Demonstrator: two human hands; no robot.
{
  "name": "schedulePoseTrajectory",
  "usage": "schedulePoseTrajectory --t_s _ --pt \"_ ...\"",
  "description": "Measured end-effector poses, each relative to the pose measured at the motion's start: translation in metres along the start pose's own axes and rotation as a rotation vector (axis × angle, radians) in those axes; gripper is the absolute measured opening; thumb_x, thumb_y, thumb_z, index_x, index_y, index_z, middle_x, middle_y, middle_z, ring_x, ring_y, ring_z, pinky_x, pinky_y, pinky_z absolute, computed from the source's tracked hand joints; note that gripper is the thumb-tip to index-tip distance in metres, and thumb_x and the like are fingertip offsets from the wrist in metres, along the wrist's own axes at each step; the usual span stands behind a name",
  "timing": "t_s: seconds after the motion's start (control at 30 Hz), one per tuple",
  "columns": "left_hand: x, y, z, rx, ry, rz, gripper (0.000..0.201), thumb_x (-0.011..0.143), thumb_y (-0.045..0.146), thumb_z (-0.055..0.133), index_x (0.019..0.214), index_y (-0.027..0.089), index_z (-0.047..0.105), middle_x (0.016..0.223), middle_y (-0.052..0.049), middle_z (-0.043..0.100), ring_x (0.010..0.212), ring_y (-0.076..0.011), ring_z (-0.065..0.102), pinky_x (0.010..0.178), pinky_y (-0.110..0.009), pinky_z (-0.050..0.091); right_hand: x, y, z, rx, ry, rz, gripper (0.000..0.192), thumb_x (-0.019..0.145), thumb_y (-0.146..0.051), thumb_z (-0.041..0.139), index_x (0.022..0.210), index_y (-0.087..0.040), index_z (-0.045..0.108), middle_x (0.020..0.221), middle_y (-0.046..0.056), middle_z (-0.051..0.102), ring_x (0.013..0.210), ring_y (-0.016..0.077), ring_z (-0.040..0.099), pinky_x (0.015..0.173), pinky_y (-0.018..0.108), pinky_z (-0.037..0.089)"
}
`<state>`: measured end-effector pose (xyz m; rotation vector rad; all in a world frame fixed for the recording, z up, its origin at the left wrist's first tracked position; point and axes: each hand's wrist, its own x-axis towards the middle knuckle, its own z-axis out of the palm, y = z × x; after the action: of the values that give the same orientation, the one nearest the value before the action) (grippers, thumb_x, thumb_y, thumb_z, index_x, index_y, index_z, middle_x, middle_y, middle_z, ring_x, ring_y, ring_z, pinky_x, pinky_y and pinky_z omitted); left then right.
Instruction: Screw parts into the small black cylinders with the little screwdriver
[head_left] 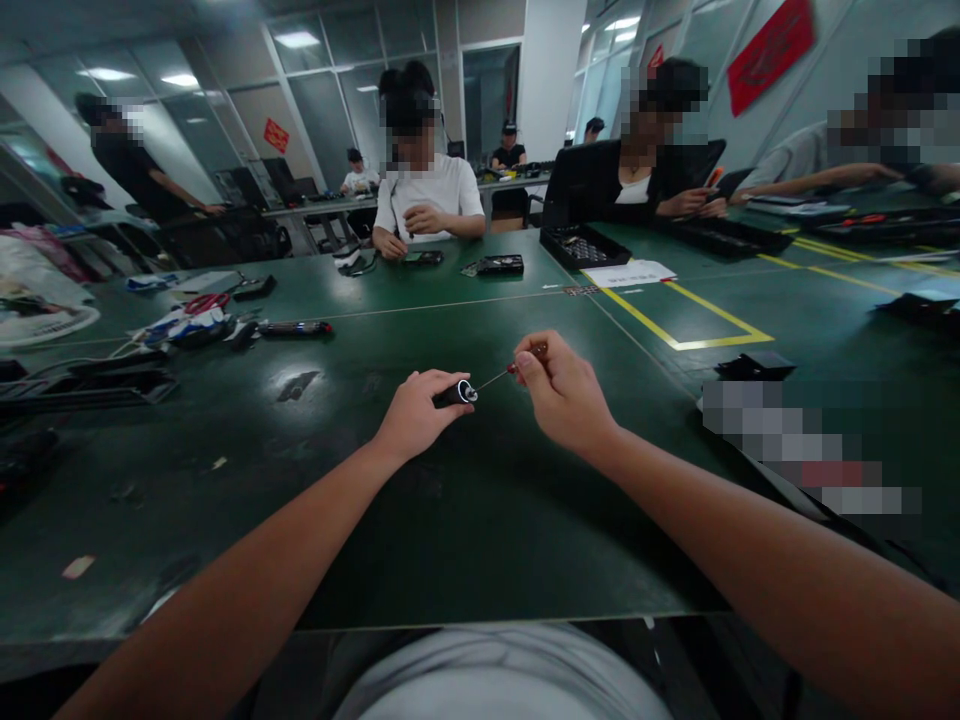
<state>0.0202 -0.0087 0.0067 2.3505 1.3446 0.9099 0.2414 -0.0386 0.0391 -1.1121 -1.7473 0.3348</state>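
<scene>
My left hand (416,415) is closed around a black cylindrical tool with a lit white ring and a metal nose, which looks like an electric screwdriver (466,392). Its nose points right, toward my other hand. In my right hand (566,395), pinched between thumb and fingers, is a slim screwdriver (512,369) with a reddish-brown handle and a thin metal shaft. The shaft slants down-left to the metal nose; whether the two touch or only line up I cannot tell. Both hands are above the green table (487,530), near its middle.
A black pen-shaped tool (295,328) lies at the left near tangled cables and parts. Black trays (82,385) stand at far left. To the right are a yellow-taped rectangle (720,345), a paper label (628,274) and a black open case (581,247). Co-workers sit across the table.
</scene>
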Motion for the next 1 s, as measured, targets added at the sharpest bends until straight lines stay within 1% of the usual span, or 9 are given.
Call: schedulePoseTrajectory --t_s 0.2,0.37,0.53,0.63,0.7,0.77,0.83,0.9,1.0 --pt "-0.001 0.005 -0.002 -0.079 -0.008 -0.042 0.044 0.083 0.033 0.076 0.126 0.026 0.067 0.121 -0.006 0.070 0.113 -0.0253 0.063 0.102 -0.044 0.047 0.002 0.001 -0.003 -0.022 0.047 0.005 0.013 0.099 -0.032 0.044 0.094 -0.024 0.052 0.079 0.002 0.066 0.068 0.0185 0.060 0.067 0.034 0.043" --pt "-0.001 0.009 -0.002 -0.170 0.032 -0.096 0.049 0.082 0.031 0.077 0.129 0.025 0.065 0.124 -0.007 0.070 0.115 -0.0252 0.063 0.106 -0.045 0.046 0.002 0.000 -0.003 -0.022 0.068 0.003 0.013 0.099 -0.032 0.044 0.093 -0.023 0.052 0.077 0.001 0.064 0.067 0.0179 0.059 0.066 0.033 0.042" --pt "0.001 0.001 0.003 -0.348 0.067 -0.126 0.048 0.083 0.033 0.075 0.129 0.025 0.065 0.126 -0.007 0.068 0.115 -0.0233 0.064 0.108 -0.042 0.045 0.002 0.001 -0.003 -0.002 0.077 0.003 0.012 0.100 -0.031 0.045 0.094 -0.023 0.053 0.077 0.001 0.063 0.068 0.0177 0.060 0.066 0.033 0.042" --pt "0.003 -0.001 0.005 -0.501 0.088 -0.177 0.045 0.086 0.033 0.069 0.130 0.022 0.062 0.121 -0.008 0.068 0.108 -0.0211 0.065 0.099 -0.038 0.050 0.003 0.002 -0.004 -0.013 0.100 0.011 0.012 0.100 -0.031 0.045 0.095 -0.023 0.053 0.076 0.000 0.062 0.068 0.0178 0.060 0.066 0.033 0.041" --pt "0.005 0.001 0.006 -0.624 0.105 -0.226 0.040 0.090 0.033 0.061 0.128 0.021 0.059 0.118 -0.008 0.067 0.101 -0.0188 0.065 0.088 -0.033 0.053 0.003 0.002 -0.005 -0.023 0.124 0.018 0.012 0.100 -0.032 0.045 0.095 -0.024 0.053 0.076 0.000 0.063 0.068 0.0182 0.060 0.067 0.034 0.041" --pt "0.007 0.006 0.007 -0.722 0.109 -0.278 0.033 0.092 0.032 0.055 0.122 0.021 0.058 0.108 -0.007 0.066 0.089 -0.0162 0.064 0.075 -0.028 0.053 0.005 0.003 -0.007 -0.026 0.151 0.021 0.012 0.100 -0.032 0.045 0.096 -0.024 0.053 0.077 0.001 0.063 0.069 0.0186 0.060 0.068 0.034 0.042" --pt "0.009 0.013 0.006 -0.733 0.070 -0.318 0.027 0.089 0.033 0.058 0.113 0.020 0.058 0.090 -0.003 0.063 0.074 -0.0139 0.060 0.064 -0.025 0.048 0.007 0.005 -0.009 -0.024 0.187 0.015 0.011 0.100 -0.032 0.045 0.097 -0.024 0.053 0.079 0.001 0.063 0.071 0.0190 0.061 0.068 0.035 0.043" --pt "0.011 0.022 0.005 -0.663 -0.006 -0.335 0.028 0.085 0.039 0.066 0.104 0.020 0.057 0.075 0.001 0.058 0.063 -0.0126 0.055 0.058 -0.024 0.045 0.009 0.006 -0.011 -0.018 0.226 0.013 0.011 0.100 -0.032 0.045 0.097 -0.024 0.052 0.080 0.001 0.063 0.072 0.0192 0.061 0.069 0.035 0.044" --pt "0.017 0.038 0.006 -0.496 -0.132 -0.315 0.032 0.083 0.047 0.069 0.096 0.019 0.060 0.072 0.000 0.059 0.061 -0.0136 0.056 0.058 -0.026 0.046 0.011 0.008 -0.013 -0.009 0.266 0.015 0.010 0.099 -0.031 0.045 0.098 -0.025 0.052 0.081 0.002 0.063 0.072 0.0193 0.061 0.070 0.036 0.046"
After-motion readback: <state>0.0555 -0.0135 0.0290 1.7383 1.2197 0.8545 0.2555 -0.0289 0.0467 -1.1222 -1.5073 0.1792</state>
